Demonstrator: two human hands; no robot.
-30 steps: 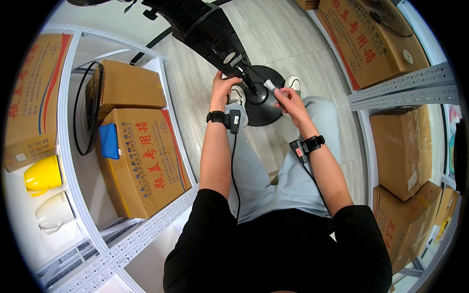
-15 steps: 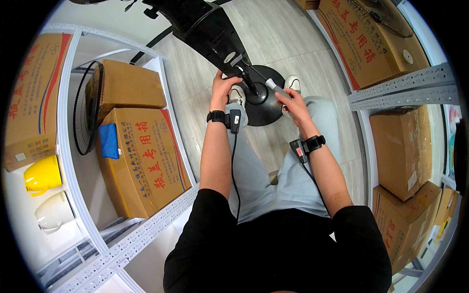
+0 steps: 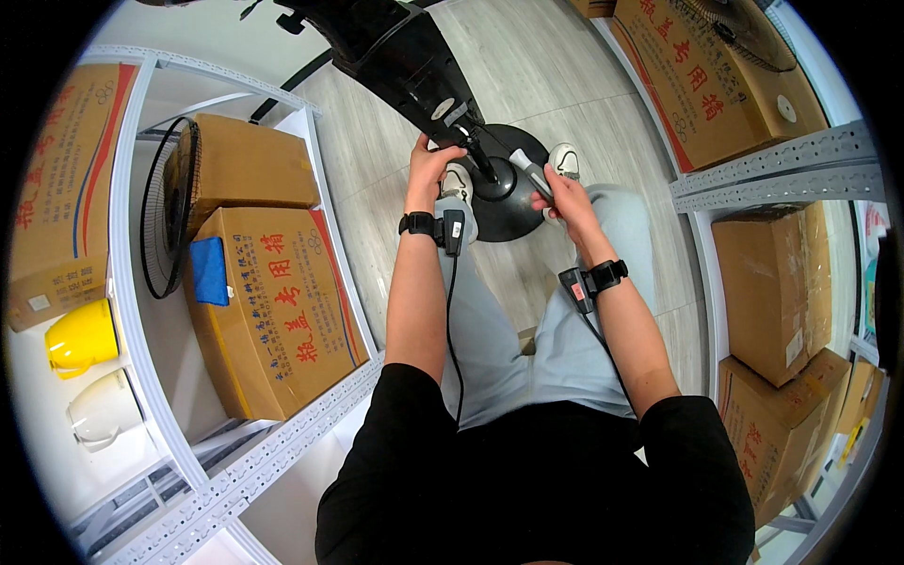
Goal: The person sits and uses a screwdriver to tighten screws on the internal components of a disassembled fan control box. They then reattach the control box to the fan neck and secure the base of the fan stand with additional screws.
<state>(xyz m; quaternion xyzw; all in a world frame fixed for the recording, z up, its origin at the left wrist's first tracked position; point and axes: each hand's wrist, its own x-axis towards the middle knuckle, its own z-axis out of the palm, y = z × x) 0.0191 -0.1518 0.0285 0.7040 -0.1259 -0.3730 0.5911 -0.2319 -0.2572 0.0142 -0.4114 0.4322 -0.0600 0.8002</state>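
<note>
A black floor stand (image 3: 400,56), apparently a pedestal fan's body, leans in from the upper left. Its thin pole meets a round black base (image 3: 513,221) on the floor between my shoes. My left hand (image 3: 432,171) is closed around the lower end of the stand's housing; some fingers are hidden behind it. In my right hand (image 3: 571,205) is a screwdriver (image 3: 535,173) with a grey and white handle. Its dark shaft points up and left toward the housing's lower end, beside a pale oval label. Whether the tip touches a screw is too small to tell.
Shelving stands on both sides. At left are cardboard boxes (image 3: 282,311), a black fan grille (image 3: 168,217), a blue cloth (image 3: 209,271), a yellow mug (image 3: 83,339) and a white mug (image 3: 104,410). More boxes (image 3: 767,292) fill the right shelves. Cables run from both wrist straps.
My right hand has rolled slightly around the screwdriver handle, and its fingers have shifted. The left hand and the stand look unmoved.
</note>
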